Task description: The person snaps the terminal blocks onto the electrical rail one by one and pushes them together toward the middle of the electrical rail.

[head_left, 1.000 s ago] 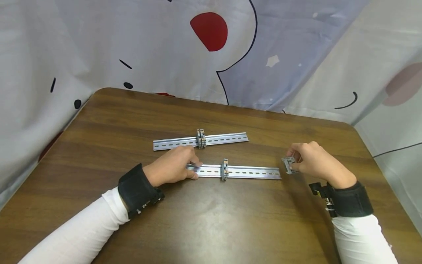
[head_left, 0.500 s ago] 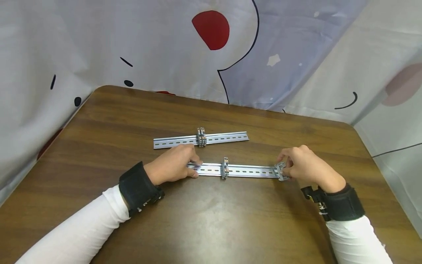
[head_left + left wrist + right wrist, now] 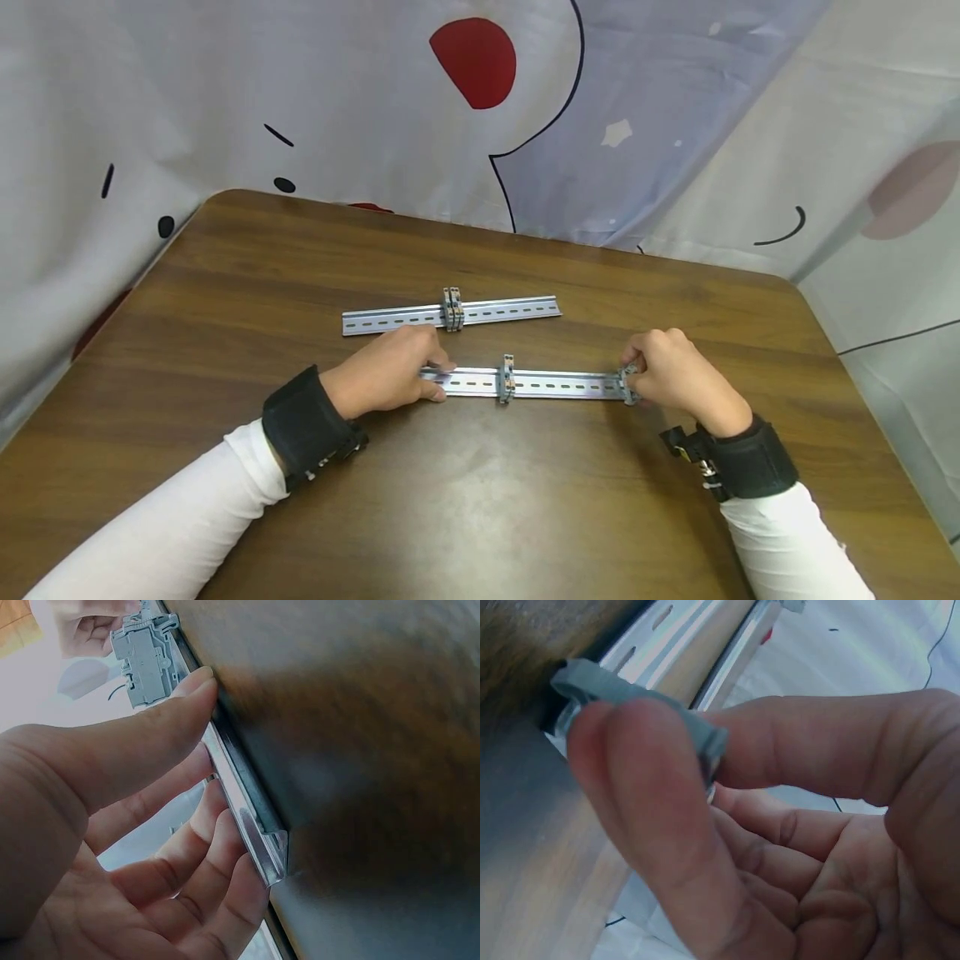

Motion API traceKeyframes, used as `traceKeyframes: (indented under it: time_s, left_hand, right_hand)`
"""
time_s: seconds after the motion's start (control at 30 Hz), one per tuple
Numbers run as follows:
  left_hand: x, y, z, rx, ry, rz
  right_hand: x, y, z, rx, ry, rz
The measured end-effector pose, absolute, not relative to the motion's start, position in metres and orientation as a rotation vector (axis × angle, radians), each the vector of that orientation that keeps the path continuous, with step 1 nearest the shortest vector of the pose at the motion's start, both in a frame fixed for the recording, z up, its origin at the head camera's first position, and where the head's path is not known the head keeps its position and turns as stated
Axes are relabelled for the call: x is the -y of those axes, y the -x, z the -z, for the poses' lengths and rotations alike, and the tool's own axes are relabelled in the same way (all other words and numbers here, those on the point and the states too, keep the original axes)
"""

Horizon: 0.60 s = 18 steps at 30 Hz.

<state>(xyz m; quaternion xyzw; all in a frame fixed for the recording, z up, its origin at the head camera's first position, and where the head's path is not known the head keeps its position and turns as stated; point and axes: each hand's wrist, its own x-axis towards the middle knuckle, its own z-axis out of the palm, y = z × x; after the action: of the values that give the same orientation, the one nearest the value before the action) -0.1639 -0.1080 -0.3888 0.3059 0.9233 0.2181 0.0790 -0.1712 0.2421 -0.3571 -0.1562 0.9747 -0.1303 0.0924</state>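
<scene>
A slotted metal DIN rail [image 3: 558, 385] lies across the table. My left hand [image 3: 393, 371] grips its left end, thumb on the near edge and fingers along the far edge. Near the rail's middle stands a grey terminal block [image 3: 507, 379], its flat side showing in the left wrist view. At the rail's right end my right hand [image 3: 678, 375] pinches a small grey clip-like part [image 3: 604, 684] between thumb and fingers. That part sits over the rail end; whether it is seated there I cannot tell, since fingers hide much of it.
Behind lies a second DIN rail [image 3: 390, 320], slightly slanted, with a few terminal blocks [image 3: 453, 309] side by side near its middle. The wooden table [image 3: 480, 492] has rounded far corners, and a printed curtain [image 3: 360, 92] hangs behind it.
My right hand has brought the small grey part leftward from beside the near rail onto its right end. The left hand keeps its grip on the rail's left end.
</scene>
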Motion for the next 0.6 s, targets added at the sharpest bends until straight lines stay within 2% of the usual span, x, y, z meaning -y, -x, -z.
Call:
traceKeyframes:
  time_s: [0.3, 0.6]
  left_hand:
    - [0.112, 0.163, 0.387, -2.764, -0.892, -0.643]
    - [0.107, 0.163, 0.389, -2.772, -0.91, -0.614]
  right_hand:
    - [-0.239, 0.175, 0.356, -2.816, 0.411, 0.392]
    - [-0.269, 0.173, 0.338, -2.599, 0.466, 0.601]
